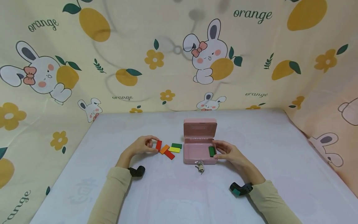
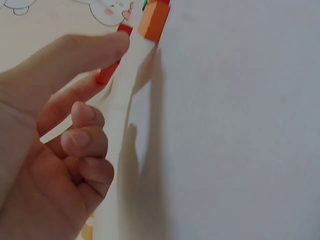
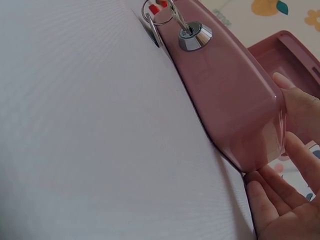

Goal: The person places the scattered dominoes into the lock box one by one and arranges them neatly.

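Note:
A pink metal box (image 1: 195,154) stands open at the table's middle, its lid (image 1: 199,127) upright, with a dark green block (image 1: 211,151) lying inside at the right. My right hand (image 1: 219,150) rests against the box's right wall with fairly straight fingers (image 3: 280,195), next to that block. The box's front (image 3: 225,95) carries a lock with a key (image 3: 194,36). My left hand (image 1: 154,146) pinches a red block (image 1: 158,145) between thumb and forefinger, also seen as the red block (image 2: 107,74) in the left wrist view.
Left of the box lie an orange block (image 1: 164,149), a second red block (image 1: 169,154), a yellow block (image 1: 174,149) and a green block (image 1: 176,145). A key ring (image 1: 200,167) hangs at the box's front. Printed cloth walls enclose the white table (image 1: 179,193).

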### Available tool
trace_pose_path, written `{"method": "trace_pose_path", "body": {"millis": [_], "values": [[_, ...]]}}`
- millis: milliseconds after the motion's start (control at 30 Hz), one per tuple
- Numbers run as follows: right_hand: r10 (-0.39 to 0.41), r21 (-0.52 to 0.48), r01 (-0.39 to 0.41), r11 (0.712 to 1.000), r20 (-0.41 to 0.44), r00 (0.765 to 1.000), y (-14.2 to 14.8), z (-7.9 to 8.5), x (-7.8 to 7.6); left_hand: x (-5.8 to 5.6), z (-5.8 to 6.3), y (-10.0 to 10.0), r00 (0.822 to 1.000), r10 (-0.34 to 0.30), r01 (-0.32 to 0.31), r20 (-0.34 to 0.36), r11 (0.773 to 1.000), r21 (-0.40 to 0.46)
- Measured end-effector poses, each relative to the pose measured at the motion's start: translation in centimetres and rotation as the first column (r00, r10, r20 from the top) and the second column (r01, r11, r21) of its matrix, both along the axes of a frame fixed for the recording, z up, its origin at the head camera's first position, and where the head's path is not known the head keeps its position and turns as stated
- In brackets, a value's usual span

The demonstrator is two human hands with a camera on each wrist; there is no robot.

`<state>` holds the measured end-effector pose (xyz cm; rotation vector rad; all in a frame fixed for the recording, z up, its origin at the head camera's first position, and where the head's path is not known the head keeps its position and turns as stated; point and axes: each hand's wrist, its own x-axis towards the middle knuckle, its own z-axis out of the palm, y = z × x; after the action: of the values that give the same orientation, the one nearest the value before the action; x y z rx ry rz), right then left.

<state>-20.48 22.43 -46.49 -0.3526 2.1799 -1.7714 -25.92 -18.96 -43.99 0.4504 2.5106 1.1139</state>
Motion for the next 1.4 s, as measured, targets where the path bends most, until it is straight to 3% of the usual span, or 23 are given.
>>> {"method": "trace_pose_path", "body": {"millis": [367, 600, 833, 1033, 1400], "values": [[0.031, -0.057, -0.036, 0.998, -0.092, 0.995, 0.2, -0.2, -0.1, 1.2, 0.5, 1.2, 0.995, -0.019, 0.024, -0.097, 0.998, 0.050], [0.032, -0.070, -0.041, 0.997, -0.120, 0.992, -0.2, -0.2, -0.2, 1.9, 0.9, 2.4, 0.992, 0.011, -0.001, -0.126, 0.997, 0.079], [0.036, -0.080, -0.044, 0.996, -0.107, 0.994, -0.3, -0.2, -0.2, 2.6, 1.1, 3.5, 0.986, 0.000, 0.019, -0.167, 0.993, 0.114], [0.030, -0.094, -0.038, 0.995, -0.076, 0.997, -0.3, -0.3, -0.2, 3.0, 1.5, 4.5, 0.988, 0.006, 0.014, -0.156, 0.992, 0.127], [0.020, -0.073, -0.023, 0.997, -0.045, 0.999, -0.4, -0.2, 0.1, 3.3, 1.9, 6.0, 0.980, -0.020, 0.051, -0.198, 0.987, 0.151]]}}
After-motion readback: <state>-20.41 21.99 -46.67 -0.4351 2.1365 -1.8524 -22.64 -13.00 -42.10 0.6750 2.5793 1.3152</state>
